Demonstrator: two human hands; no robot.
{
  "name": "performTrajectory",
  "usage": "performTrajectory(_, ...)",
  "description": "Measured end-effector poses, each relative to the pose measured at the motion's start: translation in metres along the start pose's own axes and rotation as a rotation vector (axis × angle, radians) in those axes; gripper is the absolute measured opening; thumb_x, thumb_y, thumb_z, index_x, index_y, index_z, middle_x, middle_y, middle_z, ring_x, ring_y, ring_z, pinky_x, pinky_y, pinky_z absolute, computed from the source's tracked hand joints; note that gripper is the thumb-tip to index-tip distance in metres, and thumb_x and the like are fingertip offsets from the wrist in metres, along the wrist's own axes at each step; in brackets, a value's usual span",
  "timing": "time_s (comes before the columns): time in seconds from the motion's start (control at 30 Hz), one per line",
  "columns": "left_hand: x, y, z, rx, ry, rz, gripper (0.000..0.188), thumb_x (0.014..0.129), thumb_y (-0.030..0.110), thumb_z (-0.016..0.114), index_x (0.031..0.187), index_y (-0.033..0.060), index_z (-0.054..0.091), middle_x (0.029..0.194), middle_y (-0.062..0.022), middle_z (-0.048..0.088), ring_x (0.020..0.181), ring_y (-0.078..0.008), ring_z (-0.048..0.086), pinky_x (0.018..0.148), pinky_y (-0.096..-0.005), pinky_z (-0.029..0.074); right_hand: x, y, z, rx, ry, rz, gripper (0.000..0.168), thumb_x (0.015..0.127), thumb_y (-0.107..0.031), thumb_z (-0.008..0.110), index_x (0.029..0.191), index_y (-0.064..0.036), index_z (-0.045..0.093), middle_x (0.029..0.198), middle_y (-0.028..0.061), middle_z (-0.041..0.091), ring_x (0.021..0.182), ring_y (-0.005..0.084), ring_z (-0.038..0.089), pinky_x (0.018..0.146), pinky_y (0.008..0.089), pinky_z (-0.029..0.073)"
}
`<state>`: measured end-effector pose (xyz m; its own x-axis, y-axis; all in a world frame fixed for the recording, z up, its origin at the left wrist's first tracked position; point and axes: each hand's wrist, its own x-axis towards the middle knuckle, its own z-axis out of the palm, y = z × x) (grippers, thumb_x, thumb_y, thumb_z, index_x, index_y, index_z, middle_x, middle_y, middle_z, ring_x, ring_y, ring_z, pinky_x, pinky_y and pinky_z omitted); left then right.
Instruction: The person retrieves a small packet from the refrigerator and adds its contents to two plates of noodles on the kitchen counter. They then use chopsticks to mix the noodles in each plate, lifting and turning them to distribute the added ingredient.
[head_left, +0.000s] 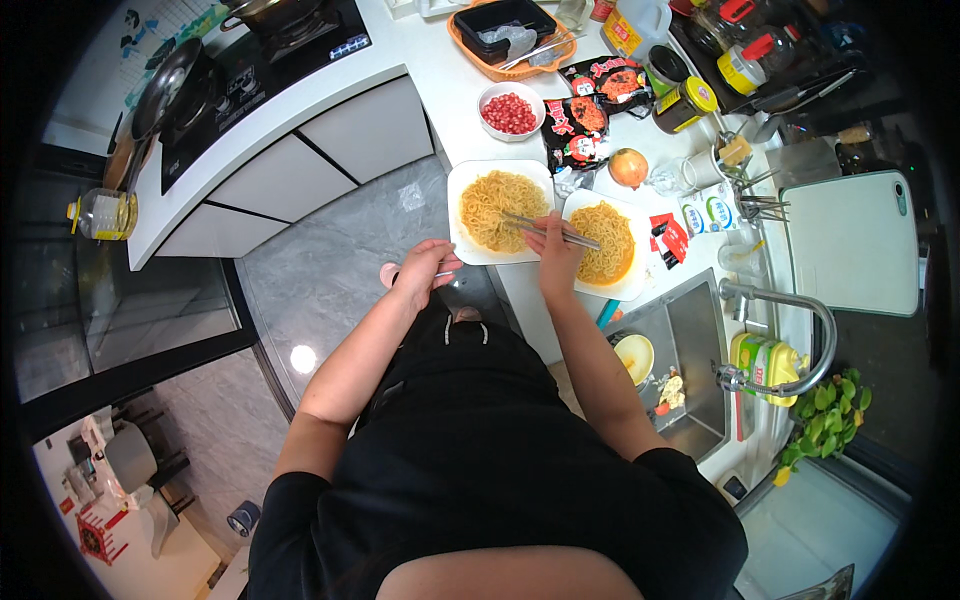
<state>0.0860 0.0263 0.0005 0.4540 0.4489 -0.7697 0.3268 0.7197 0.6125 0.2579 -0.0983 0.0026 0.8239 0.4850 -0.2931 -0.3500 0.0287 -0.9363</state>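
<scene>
My right hand (556, 251) grips metal chopsticks (577, 238), whose tips reach into the noodles (501, 210) on a white square plate (459, 180). Beside it, farther right, a second white plate (636, 281) bears more noodles (602, 244) in orange sauce; my right hand is over its left edge. My left hand (427, 268) is near the lower left corner of the first plate, fingers curled round a thin pale or shiny item (445, 274) that is too small to name. Whether the left fingertips touch the plate rim cannot be told.
Behind the plates are a bowl of pomegranate seeds (508, 111), black noodle packets (576, 135), an onion or pomegranate (628, 167) and an orange basket (456, 45). A sink (694, 330) with a curved faucet (821, 315) lies right. A cooktop (247, 82) with pans stands at upper left.
</scene>
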Motion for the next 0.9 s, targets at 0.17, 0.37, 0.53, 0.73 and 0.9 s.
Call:
performTrajectory(0.17,0.001,0.000,-0.001,0.006,0.004,-0.002,0.014,0.088,0.020,0.054,0.100,0.0115,0.054,0.083,0.0018,0.060,0.075,-0.0087,0.060,0.060,-0.0221,0.046,0.013,0.011,-0.015,0.248,0.052,0.224,0.040,0.092,-0.039,0.050,0.091,0.001,0.052,0.079,0.0103,0.061,0.072,0.0231,0.066,0.066,0.0296,0.056)
performTrajectory(0.37,0.000,0.001,0.000,0.003,-0.003,-0.005,0.014,0.088,0.020,0.055,0.100,0.0115,0.055,0.084,0.0017,0.060,0.075,-0.0091,0.060,0.061,-0.0225,0.046,0.032,0.027,-0.033,0.454,0.076,0.407,0.038,0.091,-0.039,0.052,0.088,-0.001,0.052,0.077,0.0111,0.062,0.071,0.0247,0.066,0.064,0.0299,0.057)
performTrajectory(0.53,0.000,0.002,-0.001,-0.003,-0.007,-0.009,0.014,0.088,0.019,0.055,0.100,0.0112,0.055,0.086,0.0010,0.060,0.078,-0.0100,0.060,0.061,-0.0230,0.047,0.029,0.001,-0.036,0.498,0.055,0.416,0.037,0.090,-0.038,0.053,0.087,-0.001,0.053,0.078,0.0118,0.063,0.072,0.0242,0.066,0.063,0.0296,0.056)
performTrajectory(0.73,-0.001,0.002,0.001,-0.007,0.007,-0.006,0.012,0.088,0.019,0.055,0.098,0.0120,0.055,0.080,0.0028,0.060,0.073,-0.0081,0.060,0.060,-0.0220,0.046,0.014,-0.051,-0.035,0.442,0.002,0.278,0.037,0.090,-0.040,0.053,0.087,-0.002,0.053,0.080,0.0125,0.063,0.072,0.0235,0.066,0.061,0.0283,0.055)
performTrajectory(0.9,0.001,0.000,-0.001,-0.013,0.000,-0.009,0.012,0.088,0.019,0.054,0.098,0.0121,0.055,0.081,0.0026,0.059,0.073,-0.0083,0.060,0.061,-0.0220,0.046,-0.002,-0.058,-0.020,0.091,-0.028,0.029,0.032,0.092,-0.031,0.053,0.090,0.000,0.059,0.080,0.0092,0.063,0.072,0.0173,0.065,0.063,0.0258,0.054)
